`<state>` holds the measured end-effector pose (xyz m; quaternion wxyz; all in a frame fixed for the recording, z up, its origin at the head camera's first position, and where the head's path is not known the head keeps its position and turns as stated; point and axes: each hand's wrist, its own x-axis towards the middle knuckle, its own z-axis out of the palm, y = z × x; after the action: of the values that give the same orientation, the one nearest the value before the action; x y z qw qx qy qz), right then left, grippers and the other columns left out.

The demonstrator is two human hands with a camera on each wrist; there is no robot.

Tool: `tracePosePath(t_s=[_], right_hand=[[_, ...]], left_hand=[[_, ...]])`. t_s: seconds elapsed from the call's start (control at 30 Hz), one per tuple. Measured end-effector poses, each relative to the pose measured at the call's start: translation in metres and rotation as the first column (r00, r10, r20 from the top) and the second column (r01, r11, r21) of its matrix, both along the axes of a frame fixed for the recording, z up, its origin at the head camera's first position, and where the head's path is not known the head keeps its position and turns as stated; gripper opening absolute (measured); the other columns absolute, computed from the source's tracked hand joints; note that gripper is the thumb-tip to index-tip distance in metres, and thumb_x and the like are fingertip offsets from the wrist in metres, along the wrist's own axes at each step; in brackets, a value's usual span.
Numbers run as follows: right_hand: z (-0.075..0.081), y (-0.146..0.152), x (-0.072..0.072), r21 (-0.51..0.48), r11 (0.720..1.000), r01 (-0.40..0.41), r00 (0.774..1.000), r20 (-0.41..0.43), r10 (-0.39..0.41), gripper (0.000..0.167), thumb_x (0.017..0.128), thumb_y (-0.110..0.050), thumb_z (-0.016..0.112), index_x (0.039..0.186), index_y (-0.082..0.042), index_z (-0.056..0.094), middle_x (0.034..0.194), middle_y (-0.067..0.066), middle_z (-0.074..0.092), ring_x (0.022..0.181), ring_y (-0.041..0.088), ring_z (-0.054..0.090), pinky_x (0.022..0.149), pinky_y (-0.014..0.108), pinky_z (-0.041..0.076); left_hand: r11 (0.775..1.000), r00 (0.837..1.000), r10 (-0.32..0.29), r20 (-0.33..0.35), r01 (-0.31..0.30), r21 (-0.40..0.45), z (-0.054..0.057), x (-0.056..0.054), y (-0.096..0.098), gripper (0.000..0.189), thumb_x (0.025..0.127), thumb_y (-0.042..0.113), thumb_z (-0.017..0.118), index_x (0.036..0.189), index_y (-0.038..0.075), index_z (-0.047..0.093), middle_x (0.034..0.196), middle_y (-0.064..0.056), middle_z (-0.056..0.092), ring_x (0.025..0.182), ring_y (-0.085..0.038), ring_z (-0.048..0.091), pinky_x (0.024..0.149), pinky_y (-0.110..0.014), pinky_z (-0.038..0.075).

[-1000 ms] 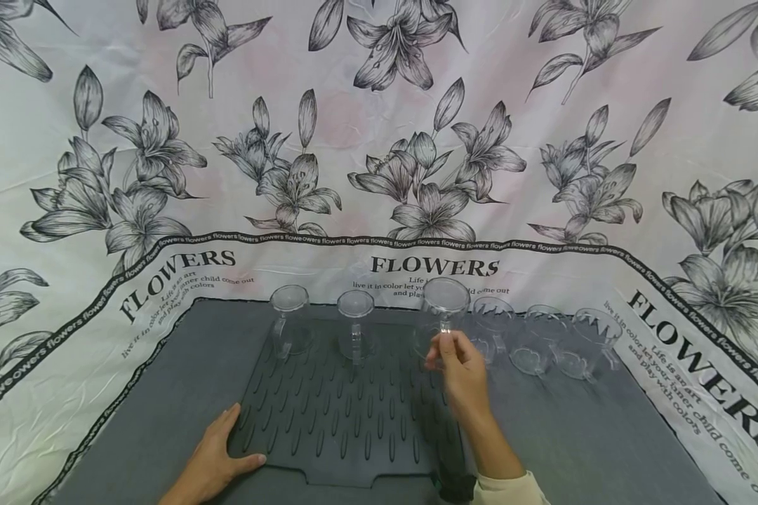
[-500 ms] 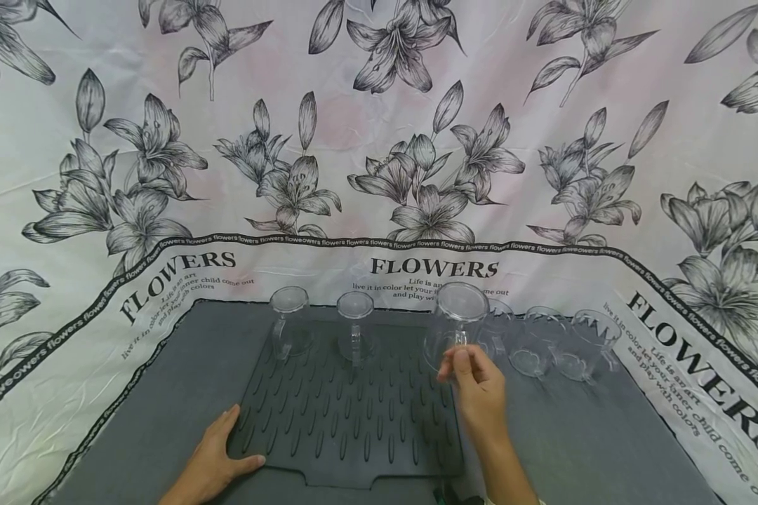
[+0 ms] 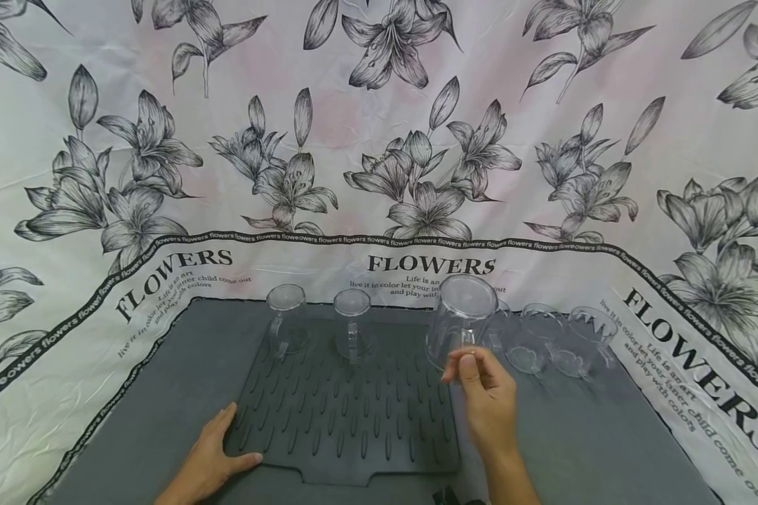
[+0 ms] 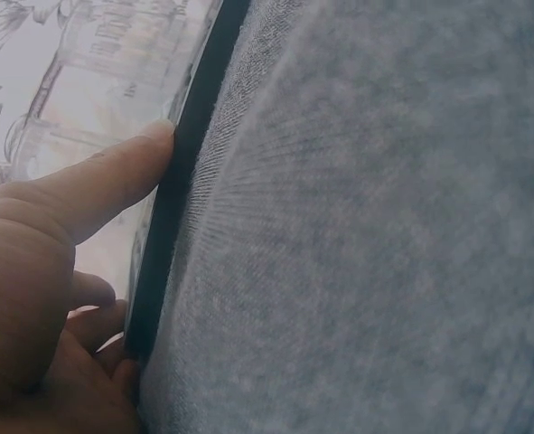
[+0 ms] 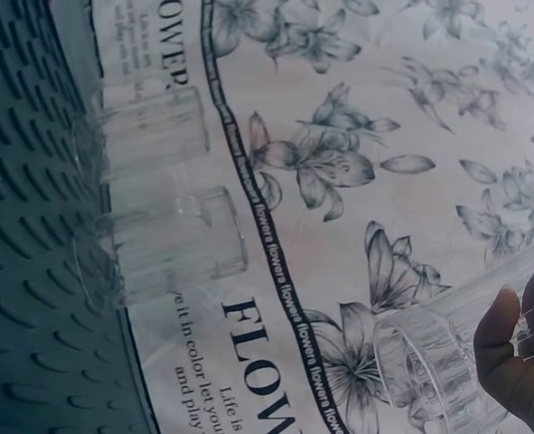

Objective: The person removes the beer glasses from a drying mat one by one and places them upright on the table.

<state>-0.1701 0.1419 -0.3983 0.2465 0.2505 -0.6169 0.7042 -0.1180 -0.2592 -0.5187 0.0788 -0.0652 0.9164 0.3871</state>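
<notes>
By its handle my right hand [image 3: 488, 396] grips a clear glass mug [image 3: 461, 315], held upside down over the right back part of a dark ridged drying mat [image 3: 335, 452]. The right wrist view has this mug [image 5: 429, 375] at lower right, its rim toward the mat side. My left hand [image 3: 208, 449] rests at the mat's front left corner, thumb along the front edge and fingers spread along the left side. In the left wrist view, a fingertip [image 4: 163, 131] touches the mat's edge [image 4: 172, 203]. Two more clear mugs, one left [image 3: 286, 319] and one beside it [image 3: 352, 322], stand inverted on the mat's back.
Several clear glass mugs [image 3: 584, 344] stand upright in a row on the grey tabletop [image 3: 575, 435], right of the mat. Flower-printed cloth [image 3: 379, 161] hangs behind and at both sides. A small black object [image 3: 451, 496] lies at the front edge.
My right hand has moved right and a little toward me with the mug, which appears larger and slightly higher now. The left hand stays at the mat's corner.
</notes>
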Motion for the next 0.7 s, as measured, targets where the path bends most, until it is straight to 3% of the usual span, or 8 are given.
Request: tracePosePath(t_s=[0.23,0.47,0.7], right_hand=[[0.004,0.005,0.002,-0.023,1.000,0.012,0.992,-0.124,-0.015,0.014,0.096,0.014,0.044,0.095,0.017,0.057,0.072,0.009,0.060,0.072,0.015,0.060,0.068,0.021,0.047],[0.003,0.009,-0.001,-0.014,0.998,0.059,0.977,-0.204,-0.061,0.012,0.091,0.021,0.047,0.095,0.019,0.058,0.071,0.009,0.061,0.070,0.013,0.060,0.068,0.018,0.048],[0.005,0.014,0.000,0.038,0.990,0.135,0.960,-0.254,-0.121,0.007,0.091,0.015,0.055,0.094,0.018,0.061,0.072,0.008,0.062,0.070,0.011,0.061,0.068,0.017,0.050]], left_hand=[[1.000,1.000,0.001,-0.005,-0.001,-0.005,0.004,-0.001,0.000,0.113,0.076,0.046,0.081,0.145,-0.017,0.017,0.145,-0.042,0.017,0.133,-0.058,0.016,0.101,-0.068,0.024],[0.999,0.999,0.043,-0.004,-0.043,-0.017,0.017,-0.002,0.004,0.112,0.081,0.054,0.072,0.147,-0.014,0.014,0.144,-0.042,0.019,0.131,-0.059,0.019,0.099,-0.070,0.025],[0.999,0.992,0.038,-0.123,-0.040,-0.013,0.040,-0.001,0.017,0.103,0.086,0.053,0.068,0.153,-0.003,0.012,0.147,-0.032,0.029,0.133,-0.054,0.021,0.097,-0.072,0.026]])
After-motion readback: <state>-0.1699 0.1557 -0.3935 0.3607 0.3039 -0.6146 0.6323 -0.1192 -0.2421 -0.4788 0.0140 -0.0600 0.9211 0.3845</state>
